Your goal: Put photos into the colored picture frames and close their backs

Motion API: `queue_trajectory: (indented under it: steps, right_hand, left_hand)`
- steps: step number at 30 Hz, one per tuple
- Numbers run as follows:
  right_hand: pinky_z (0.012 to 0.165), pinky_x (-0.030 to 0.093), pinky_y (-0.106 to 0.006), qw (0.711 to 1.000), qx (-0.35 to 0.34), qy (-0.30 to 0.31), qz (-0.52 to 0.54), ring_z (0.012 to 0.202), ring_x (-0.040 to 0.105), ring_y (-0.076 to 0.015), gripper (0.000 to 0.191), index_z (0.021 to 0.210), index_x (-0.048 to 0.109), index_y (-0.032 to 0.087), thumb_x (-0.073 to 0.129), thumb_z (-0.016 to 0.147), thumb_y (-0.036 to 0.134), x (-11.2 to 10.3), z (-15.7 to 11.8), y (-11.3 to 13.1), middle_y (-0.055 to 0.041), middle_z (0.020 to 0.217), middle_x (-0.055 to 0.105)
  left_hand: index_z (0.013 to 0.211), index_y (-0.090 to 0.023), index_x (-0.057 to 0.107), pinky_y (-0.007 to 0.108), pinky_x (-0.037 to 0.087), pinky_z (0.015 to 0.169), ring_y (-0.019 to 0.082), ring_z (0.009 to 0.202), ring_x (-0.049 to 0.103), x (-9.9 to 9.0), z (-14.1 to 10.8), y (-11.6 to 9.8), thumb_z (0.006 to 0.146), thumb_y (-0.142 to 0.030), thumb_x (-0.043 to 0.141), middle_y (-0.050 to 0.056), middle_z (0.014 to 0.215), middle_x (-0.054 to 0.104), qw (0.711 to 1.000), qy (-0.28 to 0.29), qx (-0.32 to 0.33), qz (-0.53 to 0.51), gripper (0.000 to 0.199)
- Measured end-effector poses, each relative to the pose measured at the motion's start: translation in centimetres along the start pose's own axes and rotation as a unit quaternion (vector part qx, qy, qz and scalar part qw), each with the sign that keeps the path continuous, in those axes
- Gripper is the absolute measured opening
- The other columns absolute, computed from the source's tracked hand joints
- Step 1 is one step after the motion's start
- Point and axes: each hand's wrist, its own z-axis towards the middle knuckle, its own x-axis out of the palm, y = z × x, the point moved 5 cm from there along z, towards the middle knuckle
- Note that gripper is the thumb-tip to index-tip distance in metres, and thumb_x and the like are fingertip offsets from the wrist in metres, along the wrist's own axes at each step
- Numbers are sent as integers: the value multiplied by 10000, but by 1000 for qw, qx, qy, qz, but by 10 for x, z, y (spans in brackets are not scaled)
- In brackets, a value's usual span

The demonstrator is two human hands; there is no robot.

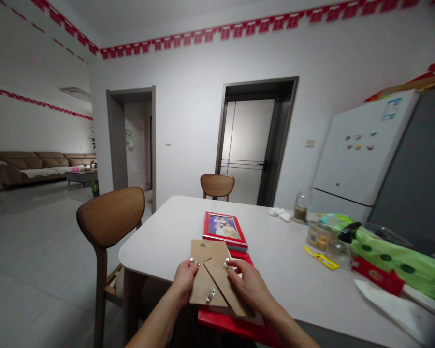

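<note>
Head camera is looking down on the action: the left hand (pixel 184 282) is gripping the left edge of a kraft-brown frame backing board (pixel 200 285), while the right hand (pixel 249 285) is closing on its right side, beside the angled easel flap (pixel 223 285). Metal clips (pixel 210 295) are glinting on the board. Just beyond the board, a red photo frame (pixel 207 227) is lying face up, showing a couple's portrait, and a red panel (pixel 217 323) is sitting beneath it. Well away from the board, a white desk (pixel 148 249) is carrying everything, a wooden chair (pixel 108 217) is standing to the left, and a white refrigerator (pixel 358 154) is looming right.
</note>
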Motion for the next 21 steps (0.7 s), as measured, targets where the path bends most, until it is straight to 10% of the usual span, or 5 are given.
queue_trajectory:
  steps: [6, 21]
  right_hand:
    - [817, 369, -266, 996, -14, 63, -55, 979, 530, -177, 426, 1089, 527, 156, 281, 800, 349, -2, -12, -15, -97, 1078, 589]
    - [733, 307, -293, 971, -67, 84, -215, 832, 548, -199, 282, 910, 614, 228, 395, 749, 298, 1, -30, -1, -73, 882, 641]
  left_hand:
    - [676, -150, 528, 244, 426, 516, 152, 541, 566, 3, 1, -7, 616, -281, 533, 0, 576, 590, 1000, 23, -6, -1, 144]
    - [774, -136, 567, 226, 426, 539, 180, 635, 602, -118, 27, -24, 684, -249, 508, 22, 653, 636, 965, -95, -22, 244, 156]
